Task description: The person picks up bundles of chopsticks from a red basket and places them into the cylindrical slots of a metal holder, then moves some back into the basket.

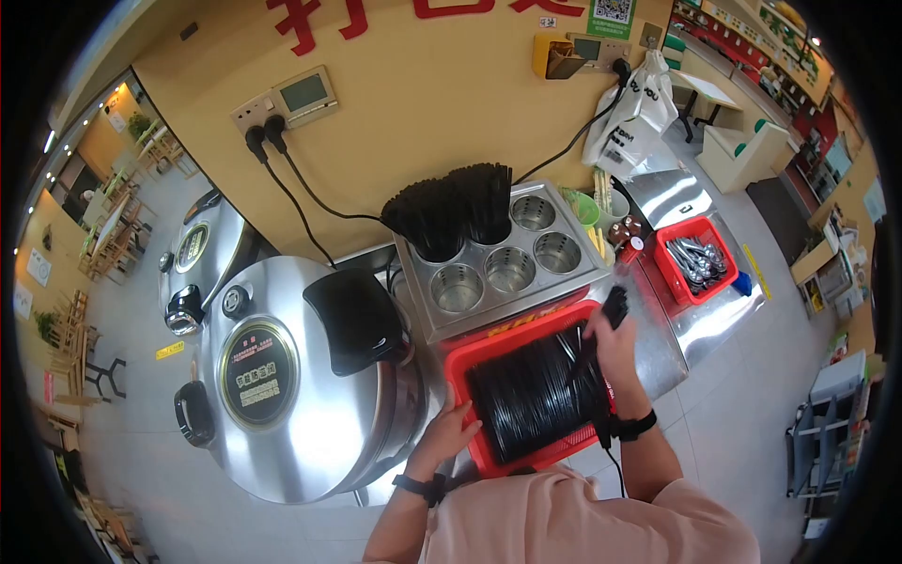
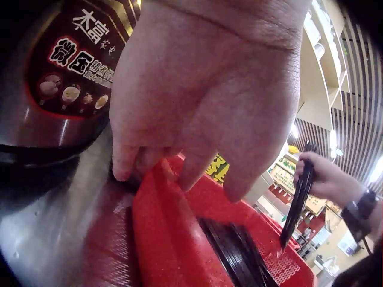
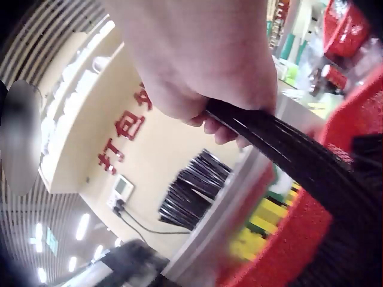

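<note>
My left hand (image 1: 442, 438) grips the near left rim of a red plastic basket (image 1: 455, 367), with fingers hooked over the edge in the left wrist view. Many black chopsticks (image 1: 526, 395) lie side by side in this basket. Above its right side, my right hand (image 1: 615, 350) holds a bundle of black chopsticks (image 3: 281, 143) in curled fingers. The bundle slants down toward the basket in the left wrist view (image 2: 297, 197). Behind the basket stands a steel holder (image 1: 554, 282) with round perforated cups; upright black chopsticks (image 1: 451, 211) fill its two back left cups.
A large steel cooker (image 1: 301, 376) with a black handle stands close on the left. At the right, a smaller red basket (image 1: 664, 249) holds metal spoons. Small jars (image 1: 620, 230) sit beside the holder. Black cords (image 1: 296, 211) run down from the wall sockets.
</note>
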The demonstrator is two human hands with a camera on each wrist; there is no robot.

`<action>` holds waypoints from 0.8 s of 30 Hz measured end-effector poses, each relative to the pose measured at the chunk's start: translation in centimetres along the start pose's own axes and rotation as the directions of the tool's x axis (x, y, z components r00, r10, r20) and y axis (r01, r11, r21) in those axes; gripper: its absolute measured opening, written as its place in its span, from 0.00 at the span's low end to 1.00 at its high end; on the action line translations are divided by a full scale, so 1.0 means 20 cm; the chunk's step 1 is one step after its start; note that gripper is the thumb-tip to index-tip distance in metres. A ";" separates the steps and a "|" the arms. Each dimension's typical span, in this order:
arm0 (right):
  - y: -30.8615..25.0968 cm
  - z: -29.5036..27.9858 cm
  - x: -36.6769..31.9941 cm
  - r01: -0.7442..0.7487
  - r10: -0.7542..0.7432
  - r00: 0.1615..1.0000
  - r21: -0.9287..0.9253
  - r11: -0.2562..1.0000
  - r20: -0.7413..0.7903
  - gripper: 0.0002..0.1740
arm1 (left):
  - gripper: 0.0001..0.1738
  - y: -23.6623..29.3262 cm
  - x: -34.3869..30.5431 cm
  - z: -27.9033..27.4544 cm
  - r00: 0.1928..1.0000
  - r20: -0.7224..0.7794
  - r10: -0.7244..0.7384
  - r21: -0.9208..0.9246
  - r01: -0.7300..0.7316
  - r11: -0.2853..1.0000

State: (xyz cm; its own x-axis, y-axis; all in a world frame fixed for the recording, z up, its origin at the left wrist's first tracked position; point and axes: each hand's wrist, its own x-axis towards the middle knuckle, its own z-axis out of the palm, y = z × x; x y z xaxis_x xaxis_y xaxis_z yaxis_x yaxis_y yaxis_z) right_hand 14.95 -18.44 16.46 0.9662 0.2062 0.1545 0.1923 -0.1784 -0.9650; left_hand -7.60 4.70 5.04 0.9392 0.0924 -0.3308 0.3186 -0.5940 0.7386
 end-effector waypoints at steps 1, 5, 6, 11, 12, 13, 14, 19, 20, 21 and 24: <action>0.13 -0.02 -0.06 -0.050 0.053 0.998 -0.063 0.997 0.046 0.10 | 0.32 0.01 0.00 0.00 1.000 0.006 0.001 0.001 -0.001 1.000; 0.43 -0.03 -0.20 -0.193 0.202 0.978 -0.133 0.972 0.056 0.08 | 0.32 0.01 0.00 -0.01 1.000 0.007 0.012 0.019 -0.013 1.000; 0.48 -0.02 -0.20 -0.216 0.225 0.973 -0.146 0.966 0.054 0.08 | 0.32 0.01 0.01 -0.01 1.000 0.007 0.014 0.023 -0.014 1.000; 0.61 -0.02 -0.20 -0.270 0.313 0.946 -0.329 0.905 0.084 0.12 | 0.32 0.03 0.00 -0.03 1.000 0.016 0.014 0.050 -0.015 0.999; 0.64 -0.01 -0.19 -0.271 0.313 0.946 -0.326 0.906 0.082 0.12 | 0.32 0.02 0.00 -0.02 1.000 0.012 0.022 0.054 -0.023 0.998; 0.66 -0.01 -0.18 -0.276 0.327 0.942 -0.380 0.883 0.076 0.14 | 0.32 0.02 0.00 -0.02 1.000 0.013 0.023 0.057 -0.024 0.998; 0.70 0.00 -0.17 -0.279 0.340 0.938 -0.432 0.857 0.068 0.17 | 0.32 0.02 0.00 -0.02 1.000 0.015 0.018 0.054 -0.019 0.998; 0.79 0.04 -0.15 -0.275 0.355 0.934 -0.553 0.786 0.040 0.22 | 0.32 0.03 0.00 -0.03 1.000 0.013 0.016 0.054 -0.016 0.998; 0.78 0.07 -0.16 -0.284 0.373 0.928 -0.599 0.748 0.026 0.24 | 0.32 0.04 0.00 -0.03 1.000 0.015 0.004 0.050 -0.005 0.999; 0.76 0.09 -0.18 -0.281 0.371 0.928 -0.600 0.748 0.028 0.24 | 0.32 0.04 0.00 -0.03 1.000 0.017 -0.008 0.046 0.007 0.999; 0.76 0.16 -0.22 -0.249 0.437 0.893 -0.693 0.677 0.107 0.25 | 0.32 0.03 0.00 -0.02 1.000 0.013 -0.008 0.043 0.007 0.999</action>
State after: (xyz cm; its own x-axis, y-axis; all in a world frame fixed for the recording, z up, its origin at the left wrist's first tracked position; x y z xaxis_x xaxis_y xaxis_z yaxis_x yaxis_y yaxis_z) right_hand 13.14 -18.95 0.37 0.9286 0.2089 -0.3068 0.0085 -0.8384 -0.5450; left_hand -7.36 4.64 5.82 0.9348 0.0863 -0.3445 0.3197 -0.6269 0.7105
